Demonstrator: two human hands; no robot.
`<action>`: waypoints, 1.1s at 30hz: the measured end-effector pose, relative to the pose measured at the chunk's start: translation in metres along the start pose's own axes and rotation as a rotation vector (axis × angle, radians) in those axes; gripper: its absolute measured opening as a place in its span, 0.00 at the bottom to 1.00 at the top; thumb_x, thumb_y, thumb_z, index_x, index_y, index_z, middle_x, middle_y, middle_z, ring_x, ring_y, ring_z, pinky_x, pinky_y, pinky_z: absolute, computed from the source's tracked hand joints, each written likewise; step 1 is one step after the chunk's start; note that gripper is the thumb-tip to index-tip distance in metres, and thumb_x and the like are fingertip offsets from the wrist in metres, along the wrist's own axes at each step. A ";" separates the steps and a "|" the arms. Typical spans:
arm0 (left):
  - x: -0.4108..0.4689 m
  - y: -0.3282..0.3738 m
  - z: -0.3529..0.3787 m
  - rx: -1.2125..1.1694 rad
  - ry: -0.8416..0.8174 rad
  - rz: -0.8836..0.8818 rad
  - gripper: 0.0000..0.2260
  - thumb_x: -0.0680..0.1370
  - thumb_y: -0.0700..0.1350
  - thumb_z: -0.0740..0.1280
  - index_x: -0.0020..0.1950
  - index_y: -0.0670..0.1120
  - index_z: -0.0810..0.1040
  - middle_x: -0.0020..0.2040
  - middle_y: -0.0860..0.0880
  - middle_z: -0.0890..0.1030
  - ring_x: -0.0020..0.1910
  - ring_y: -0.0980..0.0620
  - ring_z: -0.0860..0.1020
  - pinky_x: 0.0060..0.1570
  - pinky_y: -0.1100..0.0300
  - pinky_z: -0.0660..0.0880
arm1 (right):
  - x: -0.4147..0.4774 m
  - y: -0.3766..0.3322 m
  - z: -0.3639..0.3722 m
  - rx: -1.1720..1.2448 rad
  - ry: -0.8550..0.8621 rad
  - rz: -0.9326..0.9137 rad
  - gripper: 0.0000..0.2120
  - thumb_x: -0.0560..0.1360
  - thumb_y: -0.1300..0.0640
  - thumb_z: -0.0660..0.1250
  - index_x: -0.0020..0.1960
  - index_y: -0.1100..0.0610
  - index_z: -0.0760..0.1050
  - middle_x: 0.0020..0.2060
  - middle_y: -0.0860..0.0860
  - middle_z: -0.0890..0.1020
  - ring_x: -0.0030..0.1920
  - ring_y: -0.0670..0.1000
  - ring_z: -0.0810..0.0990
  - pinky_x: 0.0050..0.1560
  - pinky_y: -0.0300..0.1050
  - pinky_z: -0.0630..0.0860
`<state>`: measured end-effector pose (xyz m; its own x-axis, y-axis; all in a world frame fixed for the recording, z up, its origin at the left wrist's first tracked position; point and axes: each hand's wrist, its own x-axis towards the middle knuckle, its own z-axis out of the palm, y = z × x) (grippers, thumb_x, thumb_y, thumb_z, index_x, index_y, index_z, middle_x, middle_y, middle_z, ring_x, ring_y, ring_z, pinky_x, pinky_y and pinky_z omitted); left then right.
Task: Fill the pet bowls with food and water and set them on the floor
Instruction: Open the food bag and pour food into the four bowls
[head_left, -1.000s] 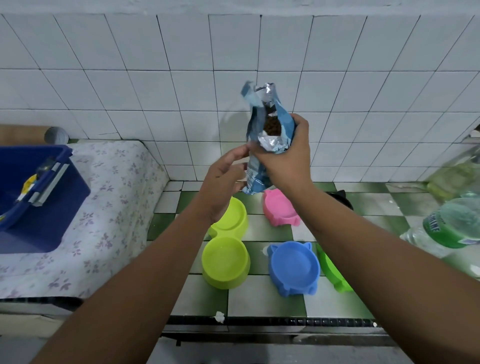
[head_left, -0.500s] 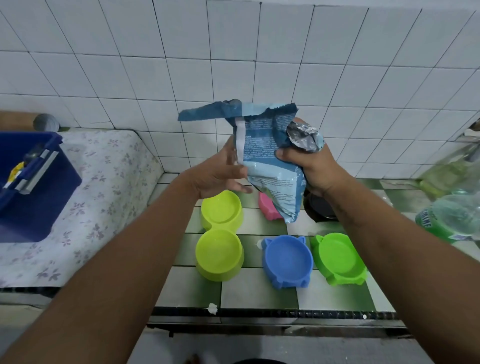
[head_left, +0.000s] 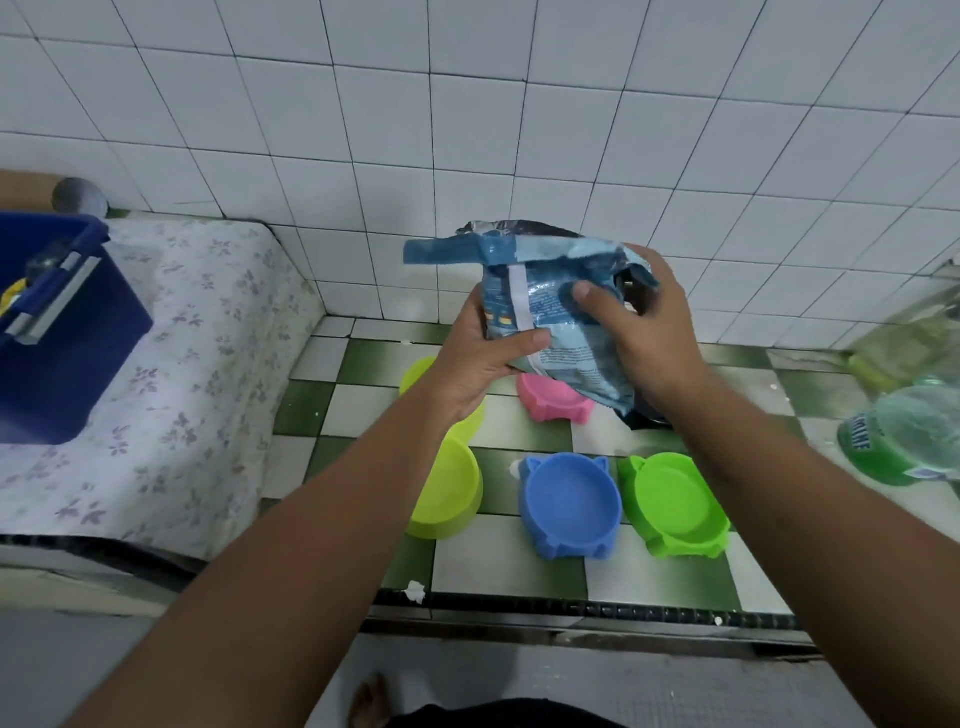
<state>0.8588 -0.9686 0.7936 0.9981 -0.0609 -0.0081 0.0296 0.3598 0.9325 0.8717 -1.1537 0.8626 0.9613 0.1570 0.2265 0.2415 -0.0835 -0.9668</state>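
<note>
Both hands hold a crinkled light-blue foil pet food bag (head_left: 550, 322) in the air above the far part of a green-and-white checkered tile counter (head_left: 498, 566). The left hand (head_left: 478, 364) grips the bag's lower left side, thumb laid across the printed front and fingers wrapped behind it. The right hand (head_left: 649, 332) grips the upper right side, thumb pressed into the front and fingers curled round the crumpled edge. The bag's torn top flap sticks out flat to the left, and the bag itself tilts, with its bottom corner hanging low on the right.

The bowls all sit on the counter below. Two round lime-yellow plastic bowls stand at the left, one near (head_left: 454, 493) and one farther back (head_left: 415, 376), partly hidden by the left wrist. A pink plastic bowl (head_left: 550, 397) lies just under the bag. Near the front edge, a blue cat-eared plastic bowl (head_left: 569, 504) and a bright green cat-eared plastic bowl (head_left: 672, 501) sit side by side, close together. A dark object (head_left: 647, 418) shows behind the bag's low corner — too hidden to tell what it is.

At the far right is a blurred clear plastic bottle with a green label (head_left: 904, 447). To the left, a dark blue plastic tub (head_left: 62, 332) rests on a floral-patterned cloth (head_left: 208, 364). White wall tiles (head_left: 467, 130) rise behind the counter.
</note>
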 end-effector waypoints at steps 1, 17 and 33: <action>0.000 -0.004 0.002 -0.008 0.035 0.006 0.33 0.71 0.34 0.77 0.72 0.42 0.68 0.66 0.36 0.80 0.64 0.35 0.80 0.57 0.36 0.80 | -0.003 0.001 0.004 0.008 0.032 0.012 0.27 0.71 0.55 0.79 0.65 0.59 0.72 0.59 0.54 0.82 0.59 0.51 0.83 0.60 0.54 0.81; -0.017 -0.061 0.011 -0.110 0.166 -0.149 0.26 0.79 0.36 0.72 0.70 0.55 0.68 0.64 0.52 0.81 0.58 0.51 0.83 0.51 0.48 0.83 | 0.007 0.041 0.032 -0.355 0.139 0.008 0.19 0.78 0.41 0.66 0.47 0.59 0.79 0.41 0.54 0.85 0.43 0.55 0.83 0.45 0.55 0.80; -0.016 -0.110 0.000 -0.325 0.265 -0.384 0.52 0.60 0.78 0.72 0.77 0.51 0.69 0.68 0.42 0.80 0.65 0.39 0.81 0.52 0.43 0.82 | 0.025 0.071 0.055 -0.628 -0.012 0.076 0.17 0.79 0.44 0.66 0.42 0.57 0.77 0.34 0.52 0.81 0.36 0.52 0.79 0.35 0.45 0.71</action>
<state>0.8397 -1.0071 0.6906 0.8907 -0.0229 -0.4541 0.3660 0.6287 0.6861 0.9051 -1.1016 0.7928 0.9781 0.1389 0.1552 0.2083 -0.6558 -0.7256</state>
